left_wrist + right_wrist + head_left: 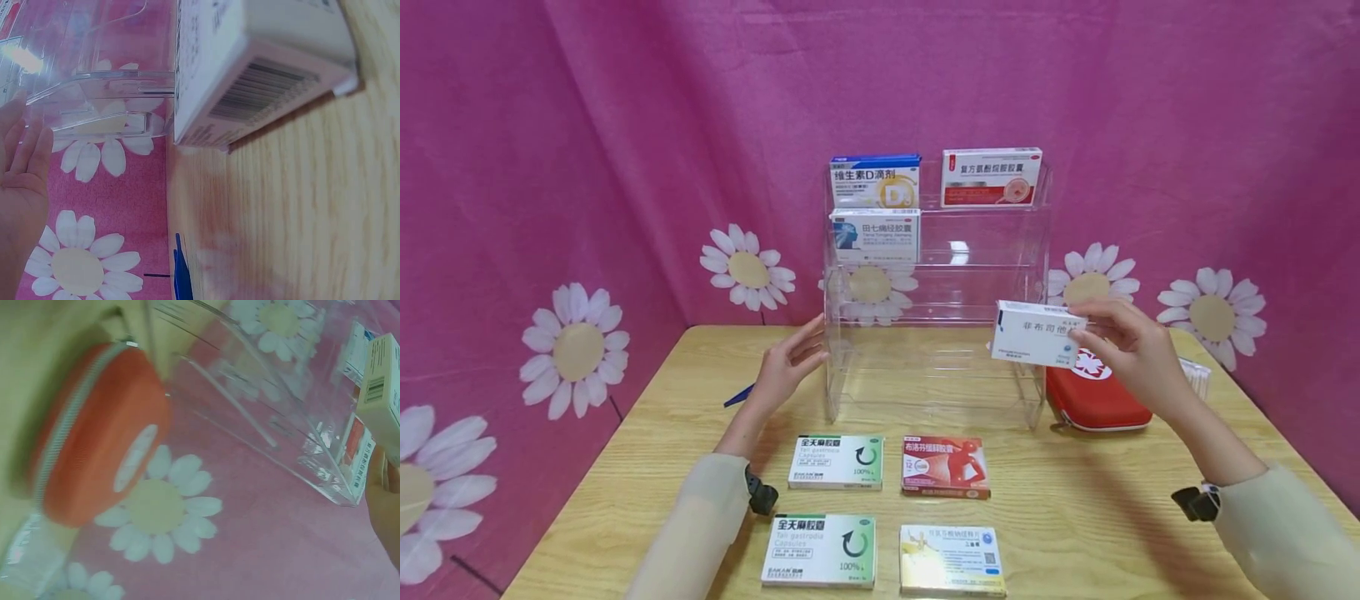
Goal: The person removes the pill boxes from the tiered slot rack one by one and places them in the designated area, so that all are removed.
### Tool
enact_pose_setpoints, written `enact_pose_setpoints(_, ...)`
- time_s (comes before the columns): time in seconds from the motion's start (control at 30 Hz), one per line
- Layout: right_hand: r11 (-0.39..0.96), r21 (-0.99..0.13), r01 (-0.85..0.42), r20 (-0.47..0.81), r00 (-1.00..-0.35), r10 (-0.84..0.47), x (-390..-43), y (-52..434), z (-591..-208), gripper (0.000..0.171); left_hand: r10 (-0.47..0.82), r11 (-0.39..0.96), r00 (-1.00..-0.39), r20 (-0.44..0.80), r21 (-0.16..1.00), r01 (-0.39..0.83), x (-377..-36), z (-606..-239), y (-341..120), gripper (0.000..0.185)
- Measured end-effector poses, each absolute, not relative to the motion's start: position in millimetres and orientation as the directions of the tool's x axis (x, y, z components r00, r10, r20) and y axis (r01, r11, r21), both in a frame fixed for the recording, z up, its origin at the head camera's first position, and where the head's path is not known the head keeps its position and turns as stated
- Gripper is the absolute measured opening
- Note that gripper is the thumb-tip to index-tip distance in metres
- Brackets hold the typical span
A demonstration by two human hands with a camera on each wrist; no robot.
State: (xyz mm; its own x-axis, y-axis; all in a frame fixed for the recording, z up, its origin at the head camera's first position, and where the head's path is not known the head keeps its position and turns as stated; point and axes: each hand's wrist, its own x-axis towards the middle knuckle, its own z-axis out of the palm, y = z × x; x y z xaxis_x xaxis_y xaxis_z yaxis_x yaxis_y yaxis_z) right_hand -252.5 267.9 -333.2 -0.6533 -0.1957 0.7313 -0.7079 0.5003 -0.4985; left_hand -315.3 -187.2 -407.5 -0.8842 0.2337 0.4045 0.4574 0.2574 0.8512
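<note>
Pink cloth (1150,108) printed with white daisies is hung behind and around a wooden table (1075,517), so the scene is closed off on all sides. At the table's middle a clear acrylic rack (936,333) with stepped shelves is stood, its front open toward the person. It is steadied at its left wall by the left hand (786,367), whose straight fingers are laid flat against the plastic and curl round nothing. To the rack's right a red zipped pouch (1093,396) is lain on the table. Three medicine boxes are already stood upright on the shelves with labels facing out: a blue-topped one (875,181) and a red-and-white one (992,177) on the top tier, a blue-and-white one (876,236) just below. A white box (1036,333) is pinched at its right end by the right hand (1131,350), fingers above and thumb below, and is held level in the air at the rack's front right edge. Four more boxes are laid flat in two rows near the table's front: two green-and-white (837,462) (820,550), one red (945,467), one yellow (952,560).
</note>
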Motion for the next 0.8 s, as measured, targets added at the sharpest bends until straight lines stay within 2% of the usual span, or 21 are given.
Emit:
enact_pose_setpoints(0.27,0.558,-0.538,-0.633,0.612,-0.747,-0.257,-223.8,285.5,-369.4,0.039,0.232,0.258,-0.884,0.405,0.851,0.458,-316.4,-408.9,-187.0,0.058)
enact_pose_setpoints(0.6,0.516,-0.601,-0.610,0.495,-0.791,-0.359,-207.9,297.0,-405.2,0.033,0.232,0.272,-0.874,0.427,0.834,0.480,-315.6,-410.5,-187.1,0.059)
enact_pose_setpoints(0.8,0.516,-0.644,-0.565,0.380,-0.821,-0.425,-203.4,303.0,-414.6,0.026,0.227,0.268,-0.879,0.420,0.840,0.471,-315.6,-408.8,-185.6,0.059)
